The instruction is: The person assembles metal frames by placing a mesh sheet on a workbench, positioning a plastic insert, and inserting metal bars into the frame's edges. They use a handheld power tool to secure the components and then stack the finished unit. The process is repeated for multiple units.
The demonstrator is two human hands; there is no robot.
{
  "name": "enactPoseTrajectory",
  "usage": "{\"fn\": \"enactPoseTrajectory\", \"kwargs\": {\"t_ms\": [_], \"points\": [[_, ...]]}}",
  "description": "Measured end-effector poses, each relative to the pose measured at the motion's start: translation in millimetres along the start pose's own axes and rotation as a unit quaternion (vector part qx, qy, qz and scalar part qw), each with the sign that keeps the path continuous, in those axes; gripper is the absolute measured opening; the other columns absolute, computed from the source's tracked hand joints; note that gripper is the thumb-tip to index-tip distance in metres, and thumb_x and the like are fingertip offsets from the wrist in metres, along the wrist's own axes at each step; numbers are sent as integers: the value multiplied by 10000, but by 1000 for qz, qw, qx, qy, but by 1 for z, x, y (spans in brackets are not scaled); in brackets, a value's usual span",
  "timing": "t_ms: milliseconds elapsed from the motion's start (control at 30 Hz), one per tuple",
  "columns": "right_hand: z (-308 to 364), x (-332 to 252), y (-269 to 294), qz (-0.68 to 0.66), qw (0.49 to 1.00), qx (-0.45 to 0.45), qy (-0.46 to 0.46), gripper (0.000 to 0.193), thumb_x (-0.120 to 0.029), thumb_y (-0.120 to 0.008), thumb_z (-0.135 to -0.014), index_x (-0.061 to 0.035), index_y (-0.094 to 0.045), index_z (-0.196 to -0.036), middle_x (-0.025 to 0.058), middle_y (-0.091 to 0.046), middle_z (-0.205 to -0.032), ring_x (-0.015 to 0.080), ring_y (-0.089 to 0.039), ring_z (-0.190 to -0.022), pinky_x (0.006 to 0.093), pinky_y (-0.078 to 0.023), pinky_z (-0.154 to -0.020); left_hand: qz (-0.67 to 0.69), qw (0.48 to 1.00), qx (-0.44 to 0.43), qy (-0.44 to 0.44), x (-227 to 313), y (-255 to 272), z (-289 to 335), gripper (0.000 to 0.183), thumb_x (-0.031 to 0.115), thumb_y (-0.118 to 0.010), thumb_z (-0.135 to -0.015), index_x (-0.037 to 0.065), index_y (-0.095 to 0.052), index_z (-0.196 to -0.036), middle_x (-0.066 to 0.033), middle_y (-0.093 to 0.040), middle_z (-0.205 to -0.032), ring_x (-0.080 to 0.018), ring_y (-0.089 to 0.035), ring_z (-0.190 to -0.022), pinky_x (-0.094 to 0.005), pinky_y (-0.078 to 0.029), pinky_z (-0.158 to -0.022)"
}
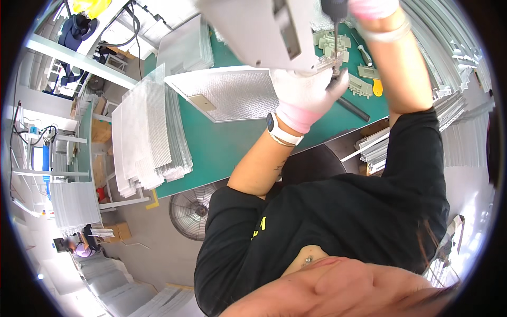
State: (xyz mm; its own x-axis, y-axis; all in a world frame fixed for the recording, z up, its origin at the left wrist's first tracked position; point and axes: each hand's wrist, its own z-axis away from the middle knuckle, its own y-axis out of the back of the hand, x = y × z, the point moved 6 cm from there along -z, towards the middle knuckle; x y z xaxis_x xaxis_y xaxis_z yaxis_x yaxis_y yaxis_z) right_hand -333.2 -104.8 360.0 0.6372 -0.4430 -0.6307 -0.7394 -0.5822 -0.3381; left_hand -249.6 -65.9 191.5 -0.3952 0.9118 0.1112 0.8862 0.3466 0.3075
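My left hand, in a white glove with a pink cuff, is closed at the end of a large pale grey slotted casing, its thumb by a small pale plastic piece. What its other fingers grip is partly hidden. A black power screwdriver stands over that piece, its thin bit pointing down to it. My right hand is beside the driver, closed on it as far as shows; the top edge cuts off its fingers. A silver mesh filter panel lies on the green table, next to my left hand.
Stacks of mesh sheets stand at the table's left. Pale plastic parts, a screwdriver, a yellow-handled tool and a dark bar lie at the right. A floor fan is below the table edge.
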Motion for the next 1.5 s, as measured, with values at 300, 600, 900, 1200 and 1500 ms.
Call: {"fn": "enactPoseTrajectory", "kwargs": {"t_ms": [300, 600, 900, 1200, 1500], "points": [[12, 37, 4, -115, 987, 83, -73, 515, -234, -555, -966, 52, -418, -1372, 30, -507, -682, 81, -408, -467, 189, -343, -403, 48, 996, -76, 0, -2, -8, 5, 168, 171, -743, -743, 106, -591, -714, -39, -564, -645, -250, -525, -608, -375, -396, -616], [25, 56, 22, -127, 991, -10, -46, 425, -113, -593, -901, 77, -522, -1275, 70, -596, -793, 91, -509, -538, 184, -394, -439, 25, 992, -119, 38, -2, -3, 0, 123, 166, -725, -756, 94, -626, -764, -52, -587, -656, -257, -527, -610, -381, -395, -634], [39, 53, 25, -121, 991, 31, -47, 290, -90, -638, -868, 14, -571, -1131, 37, -569, -709, 96, -521, -543, 209, -392, -429, 12, 992, -127, 16, 6, -4, 7, 99, 144, -736, -750, 99, -647, -749, -58, -628, -665, -252, -589, -607, -378, -425, -583], [-14, -33, 10, -10, 994, 34, 106, 148, -173, -648, -947, -62, -627, -1042, 57, -693, -800, 77, -626, -549, 168, -496, -436, -68, 973, -219, 23, 48, 52, 27, 273, 274, -763, -690, 183, -523, -595, -12, -474, -581, -236, -508, -584, -405, -355, -587], [-28, -32, 13, -45, 976, 47, 209, 119, -132, -627, -966, -36, -637, -1037, 20, -627, -722, 60, -578, -528, 160, -482, -445, 75, 869, -480, -87, 54, 172, 262, 144, 227, -669, -697, 148, -549, -678, 5, -528, -666, -193, -582, -694, -349, -458, -636]]}}
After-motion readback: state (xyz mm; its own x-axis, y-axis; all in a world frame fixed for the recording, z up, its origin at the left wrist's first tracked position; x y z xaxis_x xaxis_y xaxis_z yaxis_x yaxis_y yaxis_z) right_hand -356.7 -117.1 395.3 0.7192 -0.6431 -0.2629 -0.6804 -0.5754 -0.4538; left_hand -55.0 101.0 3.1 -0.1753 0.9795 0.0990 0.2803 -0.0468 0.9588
